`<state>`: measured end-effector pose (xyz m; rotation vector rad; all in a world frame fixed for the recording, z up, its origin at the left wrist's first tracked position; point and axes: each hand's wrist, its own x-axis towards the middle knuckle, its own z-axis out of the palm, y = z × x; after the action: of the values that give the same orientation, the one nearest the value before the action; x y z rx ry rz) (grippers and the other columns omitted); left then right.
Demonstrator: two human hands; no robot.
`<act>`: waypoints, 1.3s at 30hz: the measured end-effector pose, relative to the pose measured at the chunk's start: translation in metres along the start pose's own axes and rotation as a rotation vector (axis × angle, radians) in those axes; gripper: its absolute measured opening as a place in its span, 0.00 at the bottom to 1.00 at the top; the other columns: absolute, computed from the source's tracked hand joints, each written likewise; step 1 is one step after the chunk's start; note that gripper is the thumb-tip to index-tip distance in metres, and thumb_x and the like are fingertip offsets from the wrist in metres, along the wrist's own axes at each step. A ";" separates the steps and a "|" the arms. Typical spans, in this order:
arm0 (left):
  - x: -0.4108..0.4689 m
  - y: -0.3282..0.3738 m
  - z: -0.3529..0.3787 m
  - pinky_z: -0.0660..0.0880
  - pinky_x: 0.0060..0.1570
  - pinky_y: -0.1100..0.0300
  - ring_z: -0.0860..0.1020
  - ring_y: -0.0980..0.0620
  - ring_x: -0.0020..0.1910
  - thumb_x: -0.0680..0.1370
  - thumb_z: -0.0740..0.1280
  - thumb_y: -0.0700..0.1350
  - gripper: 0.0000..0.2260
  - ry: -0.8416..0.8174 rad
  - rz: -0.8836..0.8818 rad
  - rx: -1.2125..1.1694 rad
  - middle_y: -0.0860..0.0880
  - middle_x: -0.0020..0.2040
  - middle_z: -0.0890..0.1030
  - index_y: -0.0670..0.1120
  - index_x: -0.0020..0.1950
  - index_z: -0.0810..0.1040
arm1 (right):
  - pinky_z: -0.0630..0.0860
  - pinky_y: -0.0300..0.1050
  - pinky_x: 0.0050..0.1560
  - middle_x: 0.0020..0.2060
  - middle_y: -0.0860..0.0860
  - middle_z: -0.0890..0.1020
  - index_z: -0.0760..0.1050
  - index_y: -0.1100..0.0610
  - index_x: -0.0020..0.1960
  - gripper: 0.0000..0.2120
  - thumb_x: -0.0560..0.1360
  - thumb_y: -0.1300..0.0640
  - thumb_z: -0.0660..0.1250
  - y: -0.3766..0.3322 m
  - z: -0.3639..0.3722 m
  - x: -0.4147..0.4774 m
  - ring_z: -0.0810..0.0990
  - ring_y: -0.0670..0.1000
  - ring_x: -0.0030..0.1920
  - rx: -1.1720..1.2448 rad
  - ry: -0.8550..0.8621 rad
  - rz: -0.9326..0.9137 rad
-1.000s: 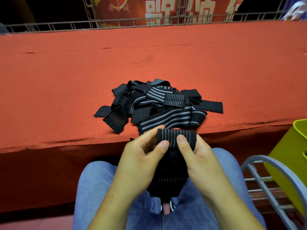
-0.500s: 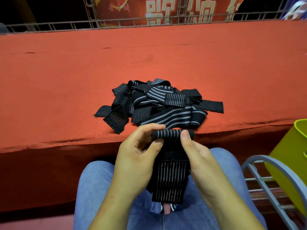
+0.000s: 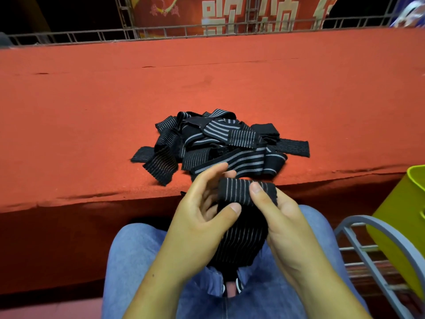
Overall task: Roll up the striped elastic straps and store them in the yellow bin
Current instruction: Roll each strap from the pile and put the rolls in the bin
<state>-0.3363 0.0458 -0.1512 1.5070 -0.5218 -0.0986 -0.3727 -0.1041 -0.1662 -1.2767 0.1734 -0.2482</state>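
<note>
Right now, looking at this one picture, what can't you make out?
Head view: the yellow bin is cut off by the right edge; its inside is out of sight.
The pile of straps is tangled, so their number is unclear.
The right hand pinches the rolled strap; the roll hides its fingers.
The left hand covers part of the strap's loose tail.
The top edge cuts the banner lettering.

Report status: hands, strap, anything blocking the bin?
Right hand pinches half-rolled strap; left hand open, thumb on it. Pile waits on table. Grey rail stands between hands and bin.
</note>
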 end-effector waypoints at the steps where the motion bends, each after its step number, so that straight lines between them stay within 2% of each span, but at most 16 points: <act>1: 0.000 0.000 0.001 0.72 0.68 0.66 0.77 0.60 0.68 0.76 0.70 0.40 0.26 -0.011 -0.015 0.007 0.58 0.68 0.81 0.54 0.73 0.73 | 0.76 0.67 0.70 0.55 0.57 0.88 0.84 0.57 0.59 0.18 0.78 0.45 0.70 0.000 -0.001 0.000 0.86 0.60 0.61 -0.013 0.002 -0.005; 4: 0.001 -0.002 0.001 0.73 0.66 0.65 0.78 0.60 0.67 0.77 0.69 0.47 0.25 -0.005 -0.043 0.014 0.56 0.67 0.82 0.52 0.75 0.71 | 0.77 0.64 0.69 0.56 0.55 0.88 0.84 0.55 0.61 0.15 0.81 0.47 0.70 0.001 -0.002 0.000 0.86 0.56 0.60 -0.087 -0.013 -0.047; 8: 0.002 -0.007 -0.001 0.72 0.71 0.55 0.78 0.58 0.68 0.80 0.67 0.51 0.23 -0.013 -0.044 0.070 0.57 0.66 0.82 0.52 0.75 0.72 | 0.79 0.59 0.65 0.55 0.55 0.88 0.84 0.53 0.58 0.13 0.79 0.47 0.68 0.004 -0.001 0.001 0.87 0.55 0.59 -0.128 -0.013 -0.113; 11: 0.001 -0.011 0.000 0.68 0.75 0.49 0.75 0.59 0.72 0.79 0.66 0.58 0.28 -0.022 -0.061 0.088 0.58 0.70 0.79 0.56 0.78 0.67 | 0.80 0.56 0.63 0.54 0.54 0.88 0.83 0.48 0.56 0.10 0.79 0.47 0.67 0.005 0.001 0.001 0.86 0.53 0.58 -0.151 -0.037 -0.146; 13: 0.000 -0.013 0.003 0.66 0.76 0.50 0.72 0.62 0.73 0.78 0.63 0.62 0.30 -0.003 -0.071 0.112 0.61 0.72 0.76 0.61 0.80 0.63 | 0.80 0.51 0.61 0.54 0.52 0.88 0.83 0.45 0.55 0.08 0.79 0.47 0.67 0.005 0.003 0.000 0.86 0.51 0.57 -0.157 -0.069 -0.143; 15: 0.000 -0.013 0.006 0.65 0.77 0.52 0.72 0.65 0.72 0.80 0.61 0.61 0.29 0.015 -0.077 0.125 0.62 0.72 0.76 0.63 0.80 0.60 | 0.79 0.50 0.61 0.54 0.50 0.88 0.83 0.45 0.55 0.07 0.81 0.44 0.70 0.004 0.006 -0.001 0.86 0.49 0.57 -0.151 -0.077 -0.128; 18: 0.000 -0.013 0.006 0.65 0.76 0.58 0.71 0.68 0.71 0.81 0.59 0.58 0.27 0.024 -0.080 0.148 0.64 0.72 0.75 0.62 0.81 0.59 | 0.80 0.52 0.62 0.53 0.49 0.89 0.83 0.47 0.55 0.10 0.79 0.42 0.71 0.001 0.008 -0.002 0.87 0.48 0.56 -0.161 -0.068 -0.135; 21: 0.001 -0.013 0.004 0.65 0.73 0.61 0.70 0.69 0.71 0.82 0.60 0.59 0.27 0.003 -0.075 0.147 0.68 0.71 0.75 0.62 0.81 0.59 | 0.80 0.57 0.63 0.52 0.49 0.88 0.82 0.48 0.55 0.09 0.79 0.45 0.70 0.000 0.007 -0.002 0.87 0.49 0.55 -0.201 -0.057 -0.170; 23: 0.002 -0.012 0.003 0.66 0.72 0.67 0.69 0.72 0.71 0.82 0.63 0.59 0.28 -0.010 -0.070 0.142 0.75 0.69 0.72 0.61 0.81 0.60 | 0.80 0.58 0.63 0.52 0.50 0.88 0.82 0.47 0.55 0.05 0.82 0.48 0.70 0.002 0.005 -0.001 0.87 0.50 0.55 -0.213 -0.053 -0.200; 25: 0.003 -0.011 0.002 0.68 0.66 0.74 0.70 0.74 0.69 0.81 0.65 0.58 0.28 0.001 -0.051 0.127 0.78 0.66 0.73 0.58 0.80 0.63 | 0.80 0.59 0.62 0.52 0.51 0.88 0.82 0.47 0.55 0.05 0.81 0.49 0.69 0.003 0.003 0.001 0.87 0.51 0.56 -0.213 -0.043 -0.220; 27: 0.006 -0.011 0.000 0.69 0.60 0.76 0.74 0.72 0.66 0.79 0.66 0.55 0.24 0.031 -0.017 0.124 0.75 0.63 0.77 0.56 0.76 0.70 | 0.80 0.59 0.62 0.52 0.51 0.88 0.81 0.47 0.55 0.06 0.80 0.48 0.68 0.003 0.001 0.002 0.86 0.52 0.56 -0.206 -0.035 -0.231; 29: 0.007 -0.010 -0.001 0.72 0.60 0.73 0.78 0.66 0.63 0.79 0.66 0.51 0.18 0.037 0.010 0.120 0.66 0.62 0.82 0.55 0.69 0.77 | 0.80 0.55 0.59 0.50 0.50 0.88 0.82 0.47 0.53 0.05 0.81 0.47 0.70 0.002 0.000 0.002 0.86 0.50 0.54 -0.193 -0.027 -0.235; 31: 0.007 -0.008 -0.001 0.74 0.61 0.68 0.81 0.60 0.62 0.80 0.66 0.48 0.13 0.022 0.033 0.107 0.59 0.60 0.85 0.52 0.64 0.80 | 0.78 0.49 0.55 0.48 0.49 0.88 0.82 0.47 0.52 0.05 0.79 0.47 0.70 0.001 -0.001 0.002 0.86 0.47 0.51 -0.181 -0.021 -0.233; 33: 0.008 -0.008 -0.001 0.75 0.59 0.66 0.83 0.57 0.59 0.80 0.67 0.46 0.12 0.025 0.046 0.090 0.56 0.58 0.86 0.51 0.63 0.81 | 0.77 0.48 0.54 0.46 0.48 0.87 0.82 0.47 0.51 0.04 0.80 0.47 0.70 0.001 -0.002 0.003 0.85 0.46 0.49 -0.184 -0.015 -0.225; 36: 0.009 -0.009 0.000 0.78 0.59 0.61 0.84 0.53 0.57 0.79 0.68 0.46 0.12 0.055 0.038 0.064 0.53 0.57 0.86 0.49 0.61 0.82 | 0.79 0.51 0.56 0.48 0.50 0.88 0.83 0.48 0.51 0.06 0.78 0.46 0.71 0.002 -0.002 0.004 0.86 0.48 0.51 -0.152 0.007 -0.173; 39: 0.010 -0.009 -0.001 0.77 0.57 0.63 0.84 0.54 0.56 0.81 0.69 0.42 0.09 0.085 0.045 0.051 0.54 0.56 0.86 0.49 0.61 0.82 | 0.79 0.60 0.65 0.53 0.53 0.89 0.84 0.51 0.56 0.11 0.78 0.45 0.74 0.002 -0.001 0.004 0.87 0.52 0.57 -0.101 -0.006 -0.106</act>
<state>-0.3250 0.0421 -0.1573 1.5410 -0.4928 0.0132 -0.3692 -0.1054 -0.1686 -1.3890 0.1147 -0.3297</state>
